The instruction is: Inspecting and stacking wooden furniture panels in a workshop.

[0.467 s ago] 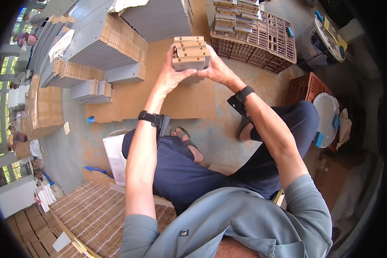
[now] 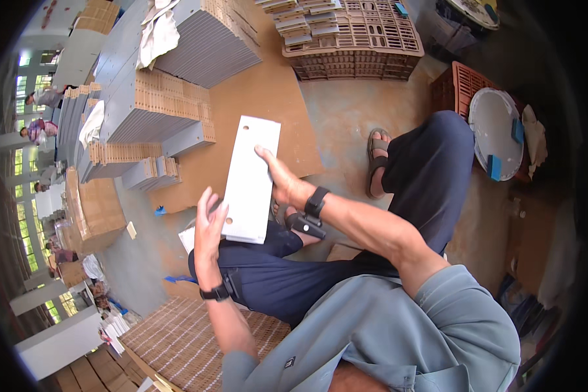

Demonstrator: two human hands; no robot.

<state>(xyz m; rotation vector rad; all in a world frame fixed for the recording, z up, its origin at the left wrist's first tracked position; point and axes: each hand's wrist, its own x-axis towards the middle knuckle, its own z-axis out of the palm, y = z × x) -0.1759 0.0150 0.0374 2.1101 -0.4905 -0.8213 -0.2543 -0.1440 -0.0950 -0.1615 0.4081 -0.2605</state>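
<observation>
A long pale board point(image 2: 251, 179) with a round hole near each end is tilted in front of me, over my knees. My right hand point(image 2: 286, 183) grips its right edge, the thumb lying on the face and the fingers out of sight underneath. A second edge shows at the board's lower end, so more boards may lie beneath it. Beside its lower left edge, my left hand point(image 2: 209, 228) is open with the fingers apart. Whether those fingertips touch the board, I cannot tell.
Tall stacks of grey boards point(image 2: 170, 98) stand on cardboard at the far left, with white cloths point(image 2: 158, 32) over some. A brown plastic crate point(image 2: 353, 62) bears more boards at the back. To the right, a round white lid point(image 2: 496, 130) carries blue blocks. A woven surface point(image 2: 196, 336) lies near my left.
Both hands have drawn back toward me with the boards, which have turned from end-on to face-up. My left hand has let go; the right still holds on. The view has shifted.
</observation>
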